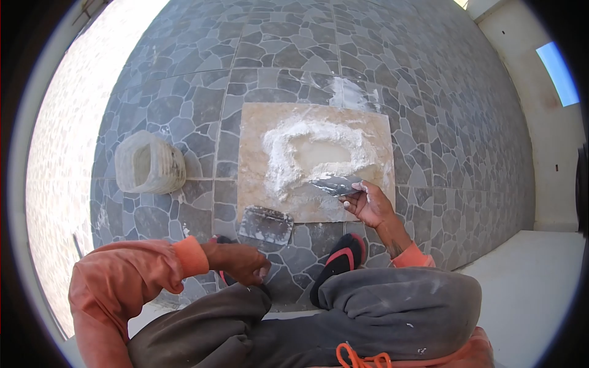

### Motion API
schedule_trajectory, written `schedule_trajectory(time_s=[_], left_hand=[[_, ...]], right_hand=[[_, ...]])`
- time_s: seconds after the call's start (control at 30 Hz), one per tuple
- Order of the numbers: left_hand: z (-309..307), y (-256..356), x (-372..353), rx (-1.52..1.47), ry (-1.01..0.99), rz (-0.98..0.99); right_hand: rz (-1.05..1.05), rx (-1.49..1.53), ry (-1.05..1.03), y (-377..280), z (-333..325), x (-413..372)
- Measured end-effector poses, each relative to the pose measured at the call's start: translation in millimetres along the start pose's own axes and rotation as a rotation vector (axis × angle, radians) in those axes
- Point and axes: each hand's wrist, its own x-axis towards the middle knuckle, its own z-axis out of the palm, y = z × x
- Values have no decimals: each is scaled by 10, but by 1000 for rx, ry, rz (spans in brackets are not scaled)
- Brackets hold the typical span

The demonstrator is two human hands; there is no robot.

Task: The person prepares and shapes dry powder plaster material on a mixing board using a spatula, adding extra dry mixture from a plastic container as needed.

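My right hand (pixel 369 205) grips a dark trowel (pixel 334 185) smeared with white, its blade at the front edge of a ring of white powder (pixel 279 153). Cloudy liquid (pixel 322 152) pools inside the ring. Both lie on a square beige board (pixel 251 184). A second dark, flat scraper (pixel 266 225) with white smears rests at the board's front left corner. My left hand (pixel 246 265) hangs over my left knee with its fingers curled; whether anything is in them is hidden.
A cut-open, whitish plastic container (pixel 165 168) stands left of the board on the stone-patterned tile floor (pixel 178 104). White residue (pixel 353 95) marks the floor behind the board. My feet in sandals (pixel 343 257) are in front, and a pale wall (pixel 515 80) runs along the right.
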Motion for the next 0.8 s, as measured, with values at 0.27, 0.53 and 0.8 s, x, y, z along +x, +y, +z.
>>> schedule_trajectory(time_s=[0.27, 0.53, 0.8], left_hand=[[-35, 40, -22, -17, -12, -6], [-19, 33, -35, -17, -2, 8], [31, -18, -6, -46, -8, 22]], right_hand=[[-56, -144, 35, -111, -29, -210], [-38, -277, 229, -205, -1078, -477], [96, -212, 289, -48, -1502, -343]])
